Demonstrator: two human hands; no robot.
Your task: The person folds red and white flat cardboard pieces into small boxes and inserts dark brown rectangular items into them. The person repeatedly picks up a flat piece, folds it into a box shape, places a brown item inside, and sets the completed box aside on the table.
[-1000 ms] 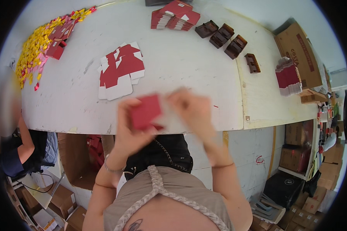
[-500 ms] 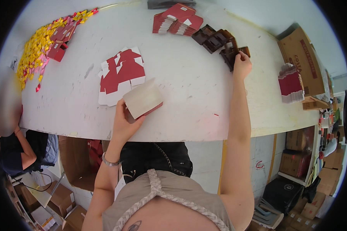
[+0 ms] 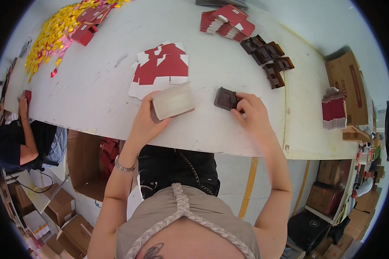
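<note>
My left hand [image 3: 149, 120] is closed round a small box [image 3: 174, 102] whose pale inner side faces up, near the front of the table. To the right of it, my right hand [image 3: 253, 113] grips a dark brown plastic tray [image 3: 226, 99] by its right edge. A gap separates the tray from the box. Just beyond the left hand lie flat red-and-white carton blanks [image 3: 163, 64], overlapping one another. Farther off to the right rest several more brown trays [image 3: 272, 53] in a loose row.
Folded red cartons [image 3: 227, 22] stand stacked at the back. Yellow and pink wrapped pieces [image 3: 52, 39] are heaped at the far left beside red boxes [image 3: 84, 33]. On the right are a red carton stack [image 3: 334, 108] and a cardboard box [image 3: 349, 86]. Another person's hand [image 3: 23, 103] is at the left edge.
My right hand has drawn one brown tray away from the row and brought it left and nearer, close to the box. My left hand still holds the box. The head view has shifted.
</note>
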